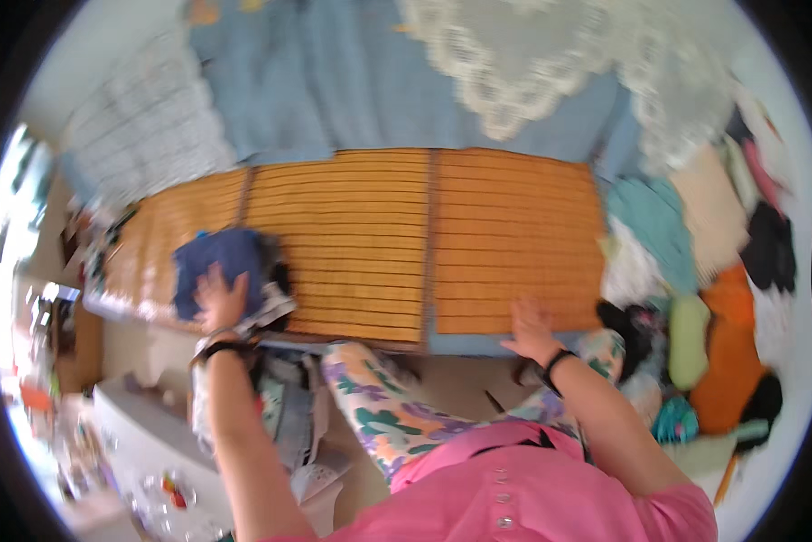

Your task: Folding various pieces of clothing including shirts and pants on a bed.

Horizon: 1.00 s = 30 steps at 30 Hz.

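Note:
My left hand (222, 301) lies spread on a dark blue folded cloth (199, 267), which is on top of a small pile of dark and pale fabric. The pile rests near the front left of an orange-brown striped mat (352, 237). Its lower layers are partly hidden and blurred. At the front right edge of the mat is my right hand (533, 330), palm down with its fingers apart and nothing held. Both wrists wear dark bands.
Blue-grey fabric (379, 81) and a cream lace cloth (501, 108) border the mat's far side. Heaped clothes (656, 223) and an orange cloth (728, 359) lie to the right. Below left stand a white surface (169, 433) and a container of folded fabrics (291, 406).

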Available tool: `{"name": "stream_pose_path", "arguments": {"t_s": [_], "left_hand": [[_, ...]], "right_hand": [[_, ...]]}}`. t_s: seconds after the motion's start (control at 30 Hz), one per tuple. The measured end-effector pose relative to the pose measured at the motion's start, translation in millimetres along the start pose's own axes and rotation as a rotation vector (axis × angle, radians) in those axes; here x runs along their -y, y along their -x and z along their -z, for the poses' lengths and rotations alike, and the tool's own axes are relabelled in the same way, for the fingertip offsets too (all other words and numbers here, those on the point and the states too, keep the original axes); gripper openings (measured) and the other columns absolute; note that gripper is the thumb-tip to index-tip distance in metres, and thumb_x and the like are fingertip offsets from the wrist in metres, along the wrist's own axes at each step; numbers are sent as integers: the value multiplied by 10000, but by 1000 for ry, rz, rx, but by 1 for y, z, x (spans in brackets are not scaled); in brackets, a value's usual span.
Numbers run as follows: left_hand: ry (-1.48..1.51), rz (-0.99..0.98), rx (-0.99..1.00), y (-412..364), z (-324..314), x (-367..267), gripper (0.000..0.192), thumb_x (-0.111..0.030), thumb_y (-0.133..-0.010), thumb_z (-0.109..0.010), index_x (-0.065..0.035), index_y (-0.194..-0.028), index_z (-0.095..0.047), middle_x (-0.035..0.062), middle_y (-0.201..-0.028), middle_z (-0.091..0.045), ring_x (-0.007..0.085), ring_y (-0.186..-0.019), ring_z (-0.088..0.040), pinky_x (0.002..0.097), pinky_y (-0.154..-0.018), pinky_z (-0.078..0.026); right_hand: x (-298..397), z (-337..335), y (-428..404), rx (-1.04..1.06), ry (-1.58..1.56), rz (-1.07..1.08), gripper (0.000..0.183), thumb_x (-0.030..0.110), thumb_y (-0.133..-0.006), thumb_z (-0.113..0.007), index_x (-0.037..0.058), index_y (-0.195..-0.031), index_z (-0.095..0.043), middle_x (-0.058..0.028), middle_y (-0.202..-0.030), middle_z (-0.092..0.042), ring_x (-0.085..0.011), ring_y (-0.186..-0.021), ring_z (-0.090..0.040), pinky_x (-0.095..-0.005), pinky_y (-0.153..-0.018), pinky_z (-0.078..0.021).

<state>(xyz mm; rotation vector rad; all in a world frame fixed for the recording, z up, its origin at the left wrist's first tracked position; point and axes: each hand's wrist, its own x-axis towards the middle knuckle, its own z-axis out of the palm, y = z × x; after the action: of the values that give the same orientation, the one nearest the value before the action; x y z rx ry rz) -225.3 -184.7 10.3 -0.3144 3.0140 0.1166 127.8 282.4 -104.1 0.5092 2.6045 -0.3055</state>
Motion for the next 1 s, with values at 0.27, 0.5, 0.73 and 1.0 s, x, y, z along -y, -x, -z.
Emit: {"name": "stream_pose_path", "arguments": {"t_s": [0.27,0.5,0.73,1.0], "left_hand": [[-123,-345,-445,41,-51,-6,669,-349,-835,-619,-114,-1401,-353,173,-1468,-287,383,-1353,-257,605,-1038,-254],[85,-866,138,183,-140,-111,546,-242,-817,-645,-44,-1295,-470,240,-1439,-297,418,-1299,-310,524,-1037,-297],[345,-1001,451,254,-94,-193,472,-188,-842,-621,-45,-1269,-481,256,-1408,-328,418,-1286,-341,445,-1048,-327],[643,-940,663,245,-84,-212,496,-140,-870,-600,-21,-1318,-424,199,-1348,-428,338,-1148,-503,378,-935,-438]], "right_hand": [[-26,39,-4,61,-340,106,688,433,-798,-616,60,-1344,-427,-209,-1340,-460,-373,-1238,-430,-450,-998,-376],[-169,66,39,-399,-49,-531,602,396,-759,-666,20,-1200,-503,-184,-1233,-502,-338,-1107,-508,-482,-862,-441],[-352,-28,112,-382,-649,-848,561,348,-795,-660,-4,-1213,-536,-168,-1121,-624,-387,-999,-593,-493,-813,-478],[-209,186,83,-520,-1983,122,387,231,-975,-478,24,-1298,-432,-82,-1240,-552,-200,-1117,-556,-368,-976,-437]]}}
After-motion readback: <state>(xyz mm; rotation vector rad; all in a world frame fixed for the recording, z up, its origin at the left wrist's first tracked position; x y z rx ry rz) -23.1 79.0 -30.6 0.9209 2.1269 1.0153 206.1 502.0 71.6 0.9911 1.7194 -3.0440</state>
